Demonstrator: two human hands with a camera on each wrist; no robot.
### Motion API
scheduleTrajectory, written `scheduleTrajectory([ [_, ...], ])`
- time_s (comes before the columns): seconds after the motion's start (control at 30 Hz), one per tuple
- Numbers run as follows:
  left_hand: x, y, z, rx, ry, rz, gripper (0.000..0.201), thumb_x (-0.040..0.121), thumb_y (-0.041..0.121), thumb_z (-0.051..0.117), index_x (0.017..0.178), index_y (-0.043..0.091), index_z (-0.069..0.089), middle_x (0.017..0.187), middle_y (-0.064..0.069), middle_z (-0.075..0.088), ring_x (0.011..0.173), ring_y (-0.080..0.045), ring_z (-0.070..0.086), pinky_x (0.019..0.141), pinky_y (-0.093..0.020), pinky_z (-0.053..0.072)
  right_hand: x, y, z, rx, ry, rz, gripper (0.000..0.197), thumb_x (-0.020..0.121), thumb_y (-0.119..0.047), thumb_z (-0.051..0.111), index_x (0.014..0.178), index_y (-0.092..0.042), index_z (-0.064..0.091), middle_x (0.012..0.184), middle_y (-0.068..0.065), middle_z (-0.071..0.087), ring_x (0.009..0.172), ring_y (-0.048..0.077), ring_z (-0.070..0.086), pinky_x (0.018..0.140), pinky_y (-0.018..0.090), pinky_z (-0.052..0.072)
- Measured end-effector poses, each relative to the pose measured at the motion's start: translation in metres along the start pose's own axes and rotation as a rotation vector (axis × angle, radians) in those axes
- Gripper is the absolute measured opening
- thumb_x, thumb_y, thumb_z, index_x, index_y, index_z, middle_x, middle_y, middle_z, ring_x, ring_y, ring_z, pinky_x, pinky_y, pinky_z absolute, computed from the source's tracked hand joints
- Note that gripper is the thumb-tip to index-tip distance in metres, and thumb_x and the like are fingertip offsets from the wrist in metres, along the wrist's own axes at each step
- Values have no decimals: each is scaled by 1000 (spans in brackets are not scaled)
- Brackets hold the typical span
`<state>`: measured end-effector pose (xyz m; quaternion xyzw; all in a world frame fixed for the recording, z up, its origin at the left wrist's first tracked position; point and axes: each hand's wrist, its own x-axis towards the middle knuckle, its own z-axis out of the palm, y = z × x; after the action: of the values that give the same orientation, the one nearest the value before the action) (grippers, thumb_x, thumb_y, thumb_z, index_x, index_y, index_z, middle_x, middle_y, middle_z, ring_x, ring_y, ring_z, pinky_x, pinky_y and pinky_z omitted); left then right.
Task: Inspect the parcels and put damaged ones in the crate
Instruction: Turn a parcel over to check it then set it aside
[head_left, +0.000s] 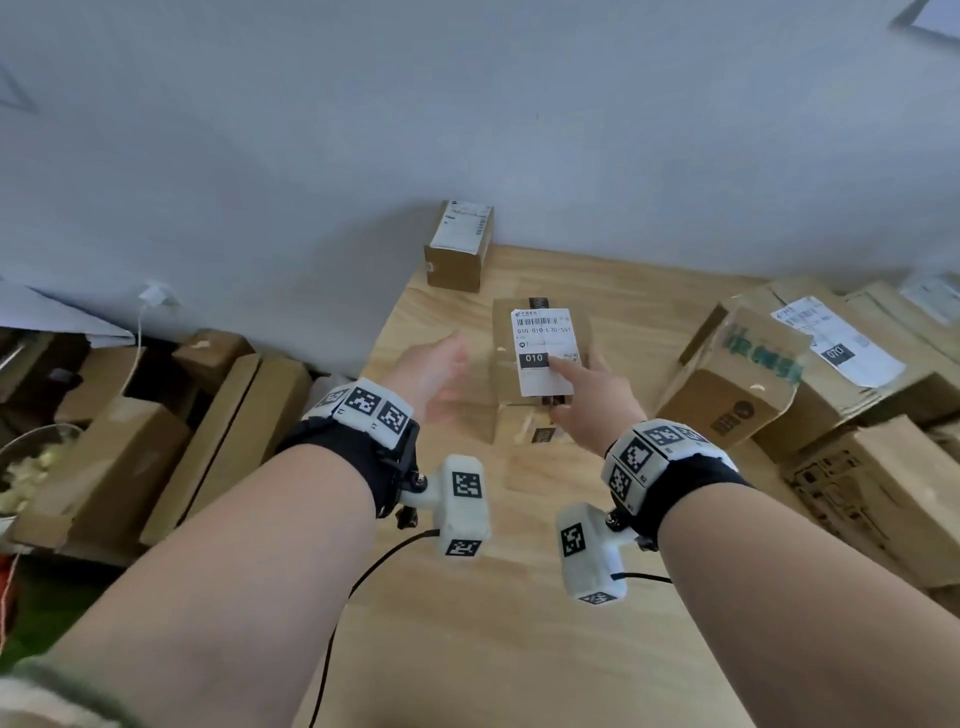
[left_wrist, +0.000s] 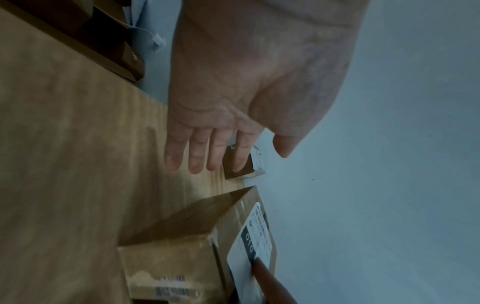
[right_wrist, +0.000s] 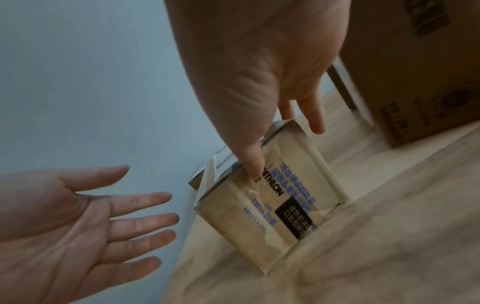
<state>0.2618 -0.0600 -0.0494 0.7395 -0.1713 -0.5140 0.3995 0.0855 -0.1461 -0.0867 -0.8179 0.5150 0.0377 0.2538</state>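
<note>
The wooden worktop carries a heap of big cartons at the right and two small boxes. One small box stands by the wall. The other, the parcel, is brown, taped, white-labelled "010", tipped on edge mid-worktop. The right hand grips it, thumb on top; the left hand hovers beside, fingers spread.

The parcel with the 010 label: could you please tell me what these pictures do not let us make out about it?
- Head view: the parcel shows only its labelled top; the right hand covers its near right edge, so damage there is hidden.
- Left wrist view: dark and blurred; the label's small print is unreadable.
- Right wrist view: the thumb covers part of the printing.
- No view shows the crate.
</note>
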Motion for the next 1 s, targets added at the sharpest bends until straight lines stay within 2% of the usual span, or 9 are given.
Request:
scheduleTrajectory([
  [0.13,47,31,-22,55,107,31,29,98,38,45,115,16,54,114,-4,51,107,-24,52,94,-43,49,46,-15,-1,28,36,72,69,91,-6,48,146,-44,35,156,-1,16,122,36,45,88,40,49],
  [0.27,94,61,-37,159,144,122,18,101,31,42,114,19,44,113,-5,44,105,-25,45,100,-43,46,97,-31,-8,57,31,164,73,89,2,46,146,-41,34,157,4,11,119,36,51,96,43,50],
  [0.37,127,79,-45,223,159,207,38,98,28,45,136,23,44,127,-6,49,113,-26,48,104,-46,43,134,-41,-13,39,70,157,63,90,4,42,141,-32,39,149,9,18,106,33,52,89,38,52],
  [0.43,147,88,-48,277,143,247,49,98,27,45,146,27,35,136,-3,48,109,-23,50,101,-42,45,155,-47,-17,61,97,178,64,89,5,41,141,-32,39,150,10,16,112,38,52,93,42,51],
  [0.5,163,96,-50,313,125,283,53,98,27,46,149,31,31,134,0,48,99,-20,52,92,-38,49,173,-51,-21,86,114,190,68,87,7,39,143,-33,38,154,9,11,120,42,48,96,46,50],
  [0.57,177,104,-50,338,110,313,53,98,26,46,149,31,31,134,3,51,102,-19,55,89,-36,50,190,-55,-23,108,124,177,71,86,8,38,143,-34,36,156,7,6,123,44,46,97,48,50],
  [0.7,201,110,-49,339,92,304,51,97,25,46,147,24,37,146,-2,45,123,-26,51,103,-43,45,215,-60,-27,138,125,172,79,84,9,37,146,-39,32,162,1,-8,132,43,40,101,49,48],
  [0.83,219,109,-51,367,134,295,44,99,23,46,143,19,45,144,-4,47,124,-26,51,106,-40,42,229,-64,-29,104,128,165,81,86,7,38,149,-41,26,163,3,-12,132,43,39,102,48,47],
  [1.0,223,109,-55,375,104,302,48,99,18,44,147,20,39,147,-3,44,125,-26,49,105,-38,42,235,-66,-35,85,110,158,81,86,9,39,150,-40,26,163,3,-13,133,41,40,103,46,47],
])
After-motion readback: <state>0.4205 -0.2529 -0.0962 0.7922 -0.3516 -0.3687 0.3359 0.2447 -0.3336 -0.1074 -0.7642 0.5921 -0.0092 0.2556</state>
